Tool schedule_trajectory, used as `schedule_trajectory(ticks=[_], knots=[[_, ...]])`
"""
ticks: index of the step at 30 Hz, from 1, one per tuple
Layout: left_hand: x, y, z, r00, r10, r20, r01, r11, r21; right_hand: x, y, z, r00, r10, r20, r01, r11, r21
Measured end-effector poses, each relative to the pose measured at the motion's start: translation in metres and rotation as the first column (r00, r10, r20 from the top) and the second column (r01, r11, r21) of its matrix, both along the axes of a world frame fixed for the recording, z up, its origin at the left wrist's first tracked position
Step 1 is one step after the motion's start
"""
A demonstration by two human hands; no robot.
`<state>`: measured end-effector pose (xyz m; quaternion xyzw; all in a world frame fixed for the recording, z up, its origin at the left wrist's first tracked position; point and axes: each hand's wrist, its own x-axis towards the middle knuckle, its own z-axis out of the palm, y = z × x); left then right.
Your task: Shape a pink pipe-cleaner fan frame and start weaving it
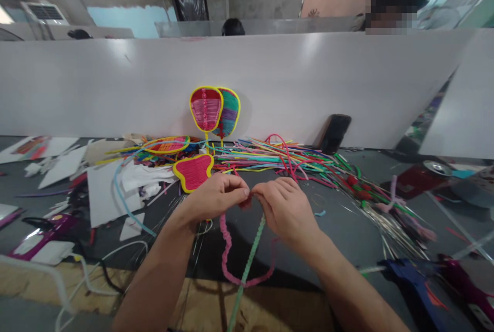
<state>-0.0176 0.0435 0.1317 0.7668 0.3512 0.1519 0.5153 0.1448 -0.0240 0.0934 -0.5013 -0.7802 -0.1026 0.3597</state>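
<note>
My left hand [216,199] and my right hand [287,207] meet fingertip to fingertip above the dark tabletop, both closed in a pinch. A crinkled pink pipe cleaner strand [227,265] hangs from the left fingers in a U-shaped loop, rising again under the right hand. From the right fingers a twisted green pipe cleaner strand [250,257] runs down to the picture's lower edge, crossing the pink loop. What lies right between the fingertips is small and mostly hidden. Just behind my left hand is a yellow-edged pink woven shape [193,171].
Two yellow-rimmed fan shapes [206,109] lean on the white partition [116,85]. Loose pipe cleaners [258,154] lie along its foot near a phone [335,133]. White card [111,193] lies left. At right are a red can [424,177], wires and a blue glue gun [415,285].
</note>
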Motion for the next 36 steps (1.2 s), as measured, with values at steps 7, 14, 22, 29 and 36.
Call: schedule_trajectory(ticks=[7,14,22,29,36], knots=[[0.002,-0.001,-0.002,1.0,0.012,0.026,-0.011,0.999,-0.041,-0.001,-0.003,0.001,1.0,-0.02,0.005,0.02,1.0,-0.015],[0.004,-0.011,-0.002,0.997,0.06,-0.047,-0.049,0.979,0.196,0.001,-0.005,0.003,0.992,-0.026,-0.122,0.011,0.992,-0.122],[0.004,-0.018,0.004,0.99,0.067,-0.12,-0.018,0.93,0.367,0.003,-0.005,0.007,0.984,-0.009,-0.18,-0.024,0.983,-0.18],[0.004,-0.02,0.003,0.987,0.087,-0.136,-0.017,0.893,0.45,0.003,-0.004,0.006,0.982,-0.035,-0.186,-0.008,0.974,-0.227],[0.008,-0.03,0.004,0.97,0.151,-0.19,0.009,0.761,0.649,0.007,-0.006,0.011,0.959,-0.017,-0.282,-0.077,0.945,-0.318]])
